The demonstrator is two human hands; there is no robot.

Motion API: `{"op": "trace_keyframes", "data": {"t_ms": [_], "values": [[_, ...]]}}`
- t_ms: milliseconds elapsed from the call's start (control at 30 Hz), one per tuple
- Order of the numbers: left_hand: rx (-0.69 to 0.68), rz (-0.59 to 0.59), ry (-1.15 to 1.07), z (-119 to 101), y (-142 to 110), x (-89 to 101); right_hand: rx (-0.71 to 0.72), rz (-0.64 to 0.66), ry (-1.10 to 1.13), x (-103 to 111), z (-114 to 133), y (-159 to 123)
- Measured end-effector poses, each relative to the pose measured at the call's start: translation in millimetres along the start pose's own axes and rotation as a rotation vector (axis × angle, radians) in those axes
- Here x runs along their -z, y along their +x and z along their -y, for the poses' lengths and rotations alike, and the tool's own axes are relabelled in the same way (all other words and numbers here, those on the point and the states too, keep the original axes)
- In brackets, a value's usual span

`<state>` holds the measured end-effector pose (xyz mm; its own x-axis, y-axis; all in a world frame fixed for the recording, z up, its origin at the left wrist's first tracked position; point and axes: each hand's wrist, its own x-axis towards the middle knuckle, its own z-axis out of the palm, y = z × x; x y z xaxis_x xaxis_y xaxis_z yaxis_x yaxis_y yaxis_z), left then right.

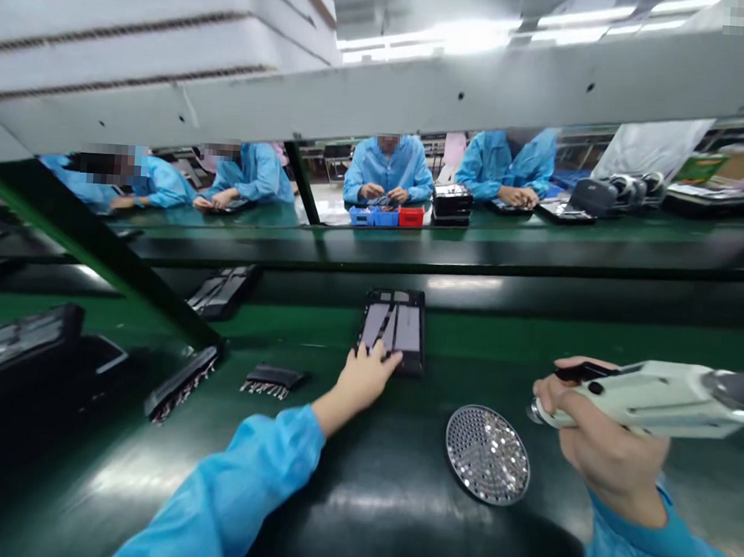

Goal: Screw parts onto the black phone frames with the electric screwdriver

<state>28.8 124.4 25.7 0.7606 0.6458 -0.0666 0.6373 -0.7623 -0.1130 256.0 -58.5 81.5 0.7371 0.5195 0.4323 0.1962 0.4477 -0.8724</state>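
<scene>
Beyond the round dish (461,435), the left hand (366,379) (fingers apart) touches a flat device (409,323), while right of the dish the right hand (614,449) clamps a pale tool (670,398).

Bright ceiling lights (475,38) shine above a pale shelf beam (383,104) and green workbenches (595,338).

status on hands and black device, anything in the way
Left hand on near end of black device; right hand gripping pale power tool; round tray between hands, apart from device.
</scene>
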Motion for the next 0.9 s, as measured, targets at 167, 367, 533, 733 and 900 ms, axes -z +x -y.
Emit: {"op": "trace_keyframes", "data": {"t_ms": [167, 367, 533, 733, 900], "values": [[0.069, -0.013, -0.002, 44.6, 85.2, 7.0, -0.019, 0.021, 0.097, 0.5, -12.5, 3.8], [0.105, -0.092, -0.025, 44.2, 58.6, -17.7, -0.112, -0.032, 0.024, -0.6, -36.4, 11.0], [0.180, -0.126, -0.069, 45.6, 54.6, -22.4, -0.158, -0.059, -0.070, 2.5, -52.2, 15.1], [0.196, -0.047, -0.158, 79.7, 90.6, -9.9, -0.137, -0.069, -0.090, 6.9, -52.6, 20.2], [0.145, -0.002, -0.185, 101.9, 106.7, -5.2, -0.135, -0.073, -0.081, 8.5, -53.7, 25.1]]}}
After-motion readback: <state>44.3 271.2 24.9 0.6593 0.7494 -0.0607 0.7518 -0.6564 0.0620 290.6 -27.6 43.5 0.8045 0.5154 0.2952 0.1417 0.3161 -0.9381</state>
